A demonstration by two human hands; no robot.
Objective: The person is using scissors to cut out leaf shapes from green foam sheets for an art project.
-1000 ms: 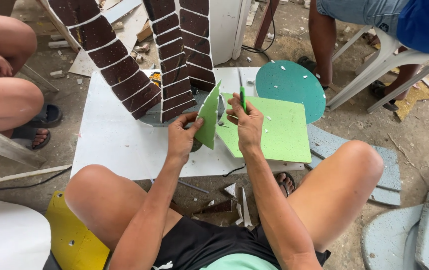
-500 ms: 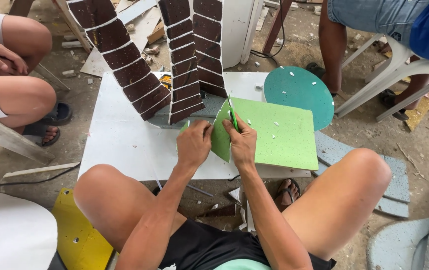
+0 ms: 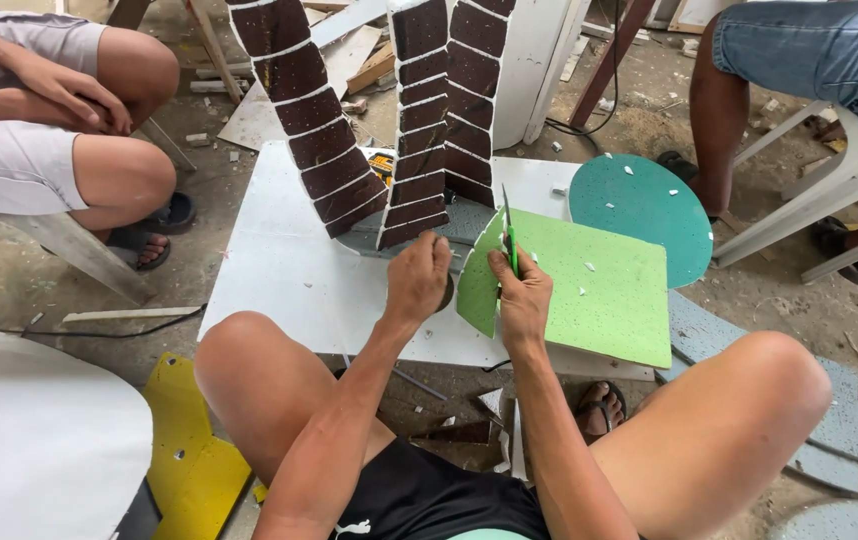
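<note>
A light green foam sheet (image 3: 604,290) lies on the white board (image 3: 284,270) in front of me. My right hand (image 3: 521,298) grips a green-handled cutter (image 3: 510,240) with its blade upright in the sheet. A partly cut green strip (image 3: 479,285) bends up at the sheet's left edge. My left hand (image 3: 419,277) is closed beside that strip, touching its left side. Brown brick-patterned curved panels (image 3: 419,120) stand just beyond my hands.
A dark green foam disc (image 3: 644,205) lies at the board's far right. One person sits at the left on a bench (image 3: 69,110), another on a white plastic chair (image 3: 829,180) at right. A yellow foam piece (image 3: 189,460) and scraps lie on the floor.
The cut strip, raised high a second ago, has been lowered toward the sheet. Both hands moved down and closer together, and the cutter stands further along the sheet's left edge.
</note>
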